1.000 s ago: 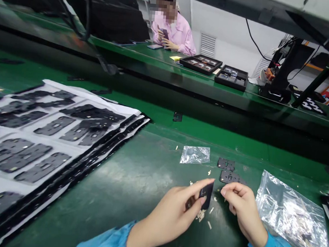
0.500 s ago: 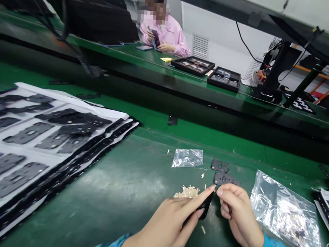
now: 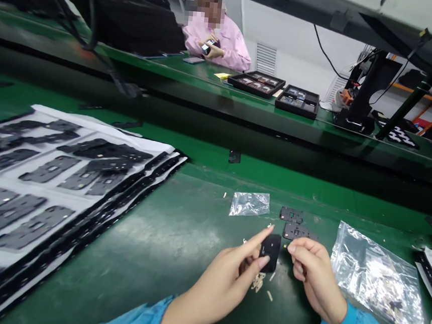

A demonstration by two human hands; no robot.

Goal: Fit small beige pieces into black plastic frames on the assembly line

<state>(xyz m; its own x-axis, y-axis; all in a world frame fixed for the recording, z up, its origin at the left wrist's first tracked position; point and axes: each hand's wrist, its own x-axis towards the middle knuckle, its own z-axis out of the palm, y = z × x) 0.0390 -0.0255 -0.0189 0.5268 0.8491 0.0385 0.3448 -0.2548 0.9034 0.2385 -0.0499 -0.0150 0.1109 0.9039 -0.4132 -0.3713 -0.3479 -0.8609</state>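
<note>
A small black plate (image 3: 270,253) is held in my left hand (image 3: 224,278), thumb on its face and index finger stretched past its upper edge. Just right of the plate, my right hand (image 3: 315,276) is pinched, with a tiny yellowish piece (image 3: 285,245) at its fingertips. Small cream pieces (image 3: 257,281) lie on the green table (image 3: 135,256) beneath and around my left hand. Beyond my hands are two dark flat parts, one (image 3: 291,215) behind the other (image 3: 296,231).
Stacked trays of dark parts (image 3: 49,167) fill the left side. A small clear bag (image 3: 250,204) lies ahead, a larger filled bag (image 3: 379,282) at right. Across a raised shelf sit black trays (image 3: 256,83) and a person in pink (image 3: 230,42) handling a device.
My left hand has turned the black plate so its flat face shows, uncovering cream pieces below it. The yellowish piece now shows at my right fingertips. The person opposite has raised and turned the device.
</note>
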